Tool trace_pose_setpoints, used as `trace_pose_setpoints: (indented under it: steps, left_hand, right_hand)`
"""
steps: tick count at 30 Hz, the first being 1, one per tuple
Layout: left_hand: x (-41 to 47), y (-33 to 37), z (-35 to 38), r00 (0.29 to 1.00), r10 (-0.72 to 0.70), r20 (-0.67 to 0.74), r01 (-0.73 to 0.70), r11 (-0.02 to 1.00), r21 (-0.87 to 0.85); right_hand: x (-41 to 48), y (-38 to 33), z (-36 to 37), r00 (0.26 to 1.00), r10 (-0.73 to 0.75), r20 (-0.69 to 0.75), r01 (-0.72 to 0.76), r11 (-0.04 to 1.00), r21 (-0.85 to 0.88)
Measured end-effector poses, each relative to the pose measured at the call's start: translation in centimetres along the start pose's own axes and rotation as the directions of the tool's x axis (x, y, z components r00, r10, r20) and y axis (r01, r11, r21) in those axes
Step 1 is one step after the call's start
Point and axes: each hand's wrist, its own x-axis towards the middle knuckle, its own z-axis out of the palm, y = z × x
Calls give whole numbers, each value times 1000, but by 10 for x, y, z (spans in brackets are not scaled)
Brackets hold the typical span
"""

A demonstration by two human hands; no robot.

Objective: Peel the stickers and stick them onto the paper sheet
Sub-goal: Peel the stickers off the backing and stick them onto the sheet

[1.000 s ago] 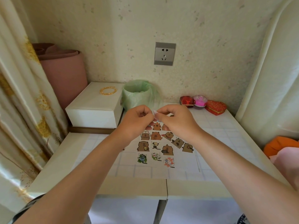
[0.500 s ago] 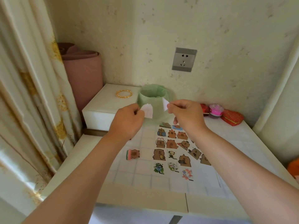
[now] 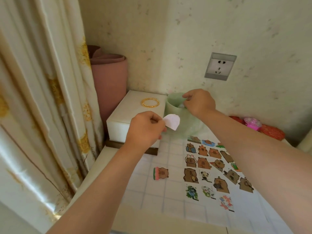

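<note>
**Left hand holds peeled piece; sheet lies down-right of it**

The left hand (image 3: 145,130) is up off the table (image 3: 146,191), thumb and fingers pinched on one edge of a white piece (image 3: 172,122). The piece sticks out to the right of the fingers, rounded end up, plain pale face to the camera. No print is visible, so it is probably a sticker seen from the back; not certain.

The right hand (image 3: 199,103) is farther away, over the mouth of the green-lined bin (image 3: 173,103), fingers curled down. There is a small pale bit at the fingertips; I cannot tell if it is pinched or already lying in the bin. It is likely the backing being thrown away.

The paper sheet (image 3: 198,184) lies flat on the table, nearer the person and to the right of the left hand, below both hands. Its sticker rows slant toward the near right. Bare space shows along the near end. The right forearm crosses above the sheet's right side.

The left hand is nearer the sheet and has the piece. The next move is probably down and right, with the piece turned over, toward a bare spot.

A loose sticker (image 3: 160,173) lies on the table just left of the sheet, untouched.
</note>
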Motion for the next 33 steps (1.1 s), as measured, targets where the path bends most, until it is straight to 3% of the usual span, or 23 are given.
trace_pose_setpoints:
  steps: [4,8,11,15,21,24,28,30,33]
  left_hand:
    - [3,5,3,993,-98,68,105,988,-116]
    - [-1,14,11,945,-219,242,279,928,-249]
    - [-9,16,21,858,-242,453,407,858,-314]
    - [-23,17,36,691,-227,686,503,833,-231]
    - [-42,23,63,541,-191,819,613,756,-229]
    - [-47,22,73,492,-179,852,674,697,-243]
    - [-54,21,84,516,-173,839,717,623,-313]
    - [-58,22,91,590,-188,785,680,640,-358]
    - [-62,27,103,753,-167,636,520,743,-421]
  right_hand:
    - [-8,6,2,994,-105,1,104,991,87]
    - [-54,5,-16,966,-242,92,194,913,359]
    - [-97,6,-40,930,-271,250,86,819,568]
    - [-129,23,-64,920,-233,316,-10,791,611]
    - [-147,48,-84,920,-159,358,-78,821,566]
    - [-155,59,-93,910,-93,403,-188,774,605]
    - [-163,71,-106,924,61,377,-312,690,653]
    - [-165,78,-113,924,110,366,-335,695,636]
    - [-174,88,-121,911,120,396,-347,742,574]
